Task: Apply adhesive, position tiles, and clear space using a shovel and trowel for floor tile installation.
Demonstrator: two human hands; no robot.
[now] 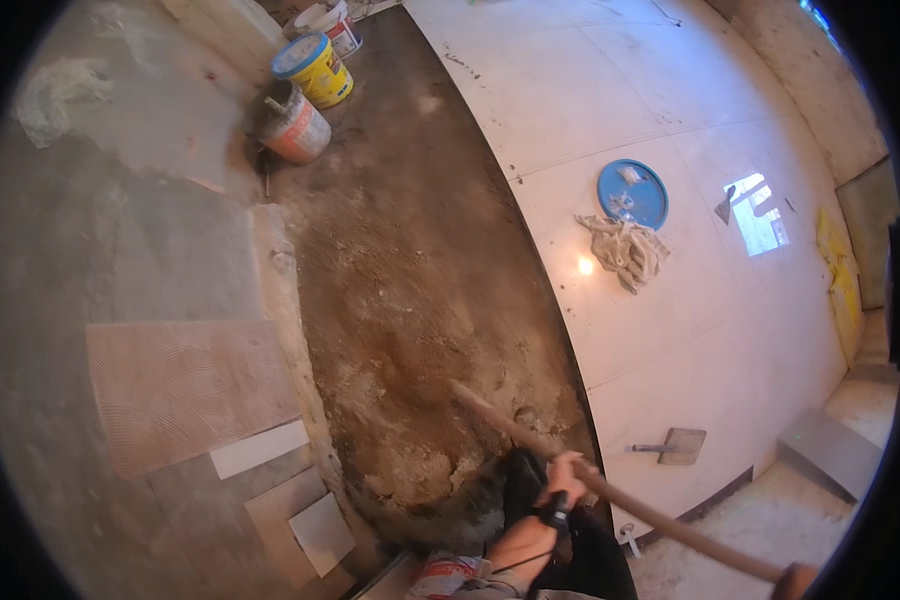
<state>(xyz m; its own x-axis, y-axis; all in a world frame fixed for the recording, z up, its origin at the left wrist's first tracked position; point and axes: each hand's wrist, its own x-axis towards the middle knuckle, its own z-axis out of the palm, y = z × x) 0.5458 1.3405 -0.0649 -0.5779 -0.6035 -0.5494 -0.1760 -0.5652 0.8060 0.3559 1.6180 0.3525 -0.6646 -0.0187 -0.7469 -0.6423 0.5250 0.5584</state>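
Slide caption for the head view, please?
Left hand and right hand hold a long brown pole over rough brown ground beside pale tiles.

left hand [562, 478]: grips pole [685, 528] | right hand [796, 580]: at pole's rear | front: over brown ground [400, 300]

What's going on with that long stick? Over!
Left hand gripping wooden handle. Right hand at its near end, partly cut off. Far tip at brown mix. Yellow bucket beyond, seemingly clear.

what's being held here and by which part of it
A long wooden pole: the left hand grips it partway along, and the right hand holds it near the end.
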